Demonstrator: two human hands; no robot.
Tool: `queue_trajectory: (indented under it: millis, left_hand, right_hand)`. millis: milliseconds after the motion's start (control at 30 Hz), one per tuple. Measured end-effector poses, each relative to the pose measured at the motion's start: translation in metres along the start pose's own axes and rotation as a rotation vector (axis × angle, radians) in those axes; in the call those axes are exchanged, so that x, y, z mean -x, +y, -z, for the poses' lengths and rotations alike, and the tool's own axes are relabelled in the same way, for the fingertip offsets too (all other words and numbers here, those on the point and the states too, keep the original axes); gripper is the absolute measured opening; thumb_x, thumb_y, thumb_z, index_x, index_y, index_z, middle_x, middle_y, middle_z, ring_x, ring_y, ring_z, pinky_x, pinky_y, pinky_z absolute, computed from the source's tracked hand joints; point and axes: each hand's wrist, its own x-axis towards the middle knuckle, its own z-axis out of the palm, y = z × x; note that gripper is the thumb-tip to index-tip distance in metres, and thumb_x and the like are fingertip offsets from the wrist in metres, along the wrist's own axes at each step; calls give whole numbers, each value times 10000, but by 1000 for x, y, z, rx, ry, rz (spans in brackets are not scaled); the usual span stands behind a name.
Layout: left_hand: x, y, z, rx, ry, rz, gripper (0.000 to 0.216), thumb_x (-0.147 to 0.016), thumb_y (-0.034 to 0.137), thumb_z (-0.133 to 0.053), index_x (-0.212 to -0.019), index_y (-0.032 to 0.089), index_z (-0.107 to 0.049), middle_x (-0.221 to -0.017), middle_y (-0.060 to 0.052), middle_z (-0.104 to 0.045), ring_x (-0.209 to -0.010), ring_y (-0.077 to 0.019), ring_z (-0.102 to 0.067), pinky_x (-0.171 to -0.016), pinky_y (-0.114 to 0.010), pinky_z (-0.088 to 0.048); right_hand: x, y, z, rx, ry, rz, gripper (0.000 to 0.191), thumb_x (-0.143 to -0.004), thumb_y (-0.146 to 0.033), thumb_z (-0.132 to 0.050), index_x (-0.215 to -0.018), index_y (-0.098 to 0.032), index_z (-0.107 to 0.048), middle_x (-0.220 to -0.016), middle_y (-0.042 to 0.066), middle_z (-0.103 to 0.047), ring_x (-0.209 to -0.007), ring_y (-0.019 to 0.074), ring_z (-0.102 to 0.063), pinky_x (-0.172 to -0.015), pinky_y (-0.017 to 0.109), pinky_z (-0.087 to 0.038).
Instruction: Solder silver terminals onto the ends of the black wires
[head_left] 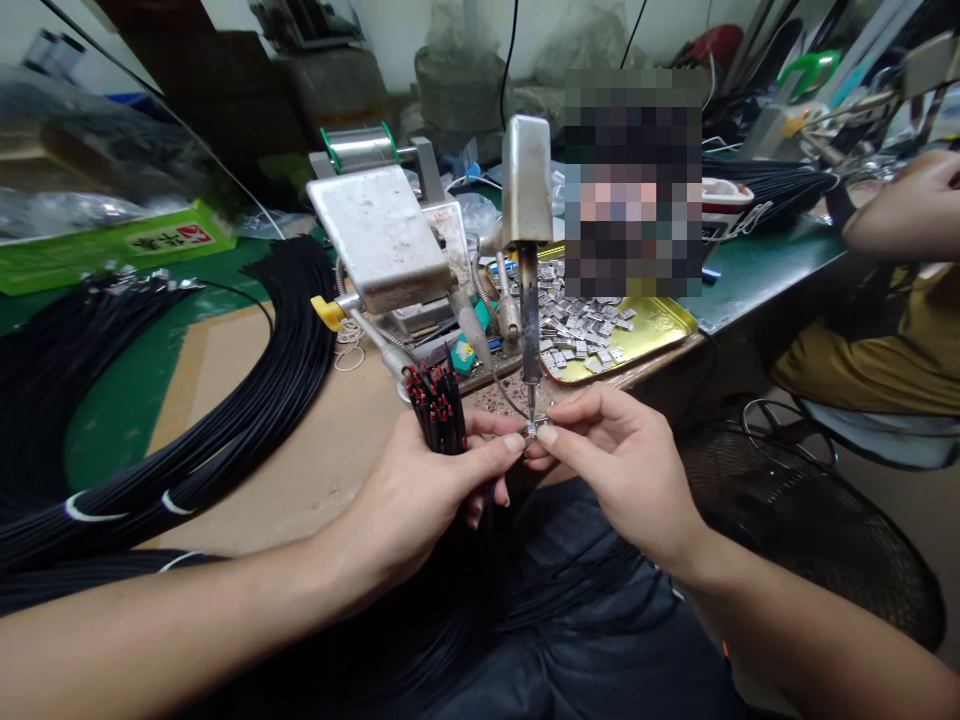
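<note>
"Where are my fingers (574, 447)?"

"On the right hand (634, 470), thumb and forefinger pinch a small metal connector (533, 429) beneath the tip of the soldering iron (529, 325). My left hand (435, 480) grips a wire bundle (437, 410), its thumb reaching the connector's left side."

"How do I do this well?"

"I'd hold both pinches light and level, skin clear of that likely hot tip."

"And my arms?"

"Forearms (247, 590) slant inward from the lower corners, meeting before the worktop (97, 450)."
</note>
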Motion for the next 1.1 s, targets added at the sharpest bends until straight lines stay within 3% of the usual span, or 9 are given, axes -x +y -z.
queue_trajectory:
  millis: [267, 500, 567, 700, 767, 833, 967, 1100]
  left_hand:
    - [3, -1, 0, -16, -5, 2, 310, -733, 381, -785, -919, 148, -700, -572, 3, -625, -463, -91, -512, -402, -159, -371]
    - [8, 2, -4, -68, -83, 30, 374, -746, 411, -765, -986, 133, -696, -550, 1, -627, -468, -110, -536, -418, -177, -393]
    - [9, 4, -6, -110, -136, 41, 362, -762, 427, -742, -964, 130, -706, -569, -14, -647, -475, -114, -540, -435, -189, -410]
    - [11, 5, -7, -213, -240, 49, 319, -788, 440, -705, -878, 134, -719, -632, -27, -668, -518, -122, -554, -493, -215, -444]
    - [12, 5, -7, -239, -305, 52, 290, -799, 428, -696, -853, 143, -710, -648, -19, -657, -562, -132, -568, -526, -222, -456]
    - [14, 5, -6, -247, -401, 59, 245, -820, 396, -677, -853, 155, -698, -691, -16, -658, -615, -140, -584, -572, -229, -477]
    - [16, 5, -6, -309, -589, -2, 155, -841, 315, -651, -851, 166, -691, -755, -13, -630, -681, -147, -585, -627, -237, -482]
    - [17, 7, -6, -373, -655, -44, 122, -858, 264, -619, -831, 159, -675, -722, -8, -591, -680, -146, -550, -630, -236, -452]
  right_hand:
    - [0, -6, 4, 53, -28, -16, 250, -694, -283, -836, -793, -182, -629, -704, 10, -694, -654, 176, -700, -645, 305, -613]
    - [2, -17, 12, 261, -76, 67, 159, -748, -198, -770, -848, -189, -646, -790, 6, -680, -709, 143, -649, -647, 247, -537]
    - [1, -26, 20, 299, -154, 44, 132, -771, -190, -745, -868, -189, -655, -799, 7, -684, -722, 144, -647, -663, 250, -533]
    - [-4, -54, 46, 497, -485, 2, 67, -819, -191, -704, -885, -194, -705, -815, 18, -707, -747, 165, -656, -683, 266, -527]
    - [-5, -63, 53, 593, -555, 32, 72, -829, -228, -709, -890, -200, -736, -835, 30, -726, -775, 184, -667, -710, 283, -533]
    - [-2, -63, 51, 556, -498, 50, 117, -837, -268, -712, -932, -211, -746, -874, 38, -737, -802, 197, -676, -733, 302, -544]
    - [8, -44, 25, 266, -389, 43, 317, -792, -264, -762, -1099, -219, -699, -974, 56, -722, -862, 212, -680, -745, 327, -567]
    - [14, -30, 10, 118, -296, 50, 100, -805, -259, -754, -862, -189, -711, -805, 30, -714, -720, 165, -676, -682, 285, -570]
